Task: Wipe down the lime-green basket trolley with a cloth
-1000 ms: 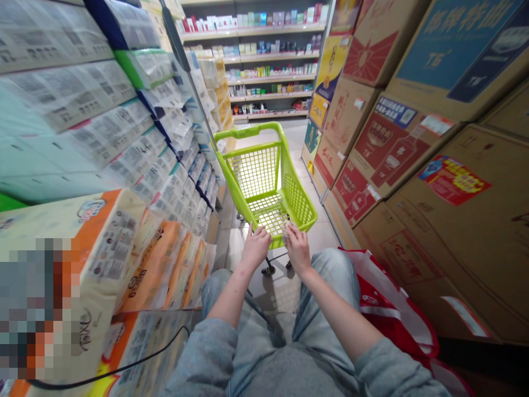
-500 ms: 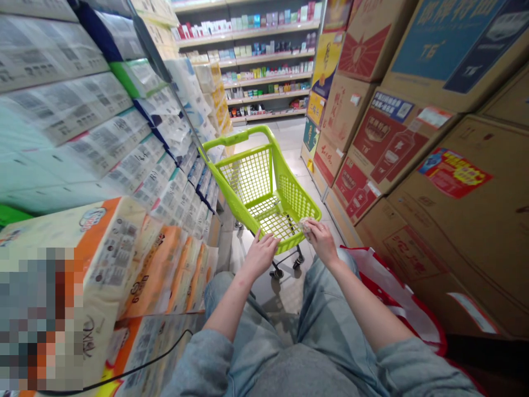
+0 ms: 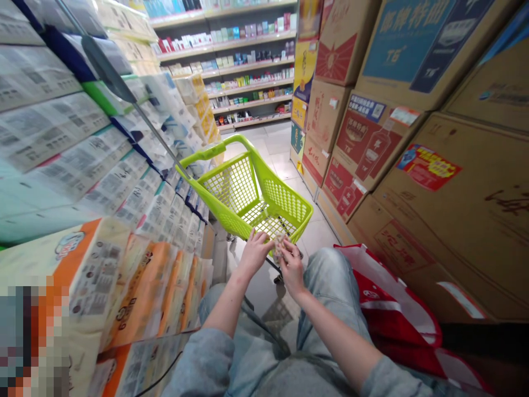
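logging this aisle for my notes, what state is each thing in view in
left hand: fingers bent, at the cart's near rim
right hand: fingers closed on the wad
pale wad: crumpled
green cart: upright
red bag: creased
cardboard boxes: stacked
orange packs: wrapped, stacked
shelves: stocked
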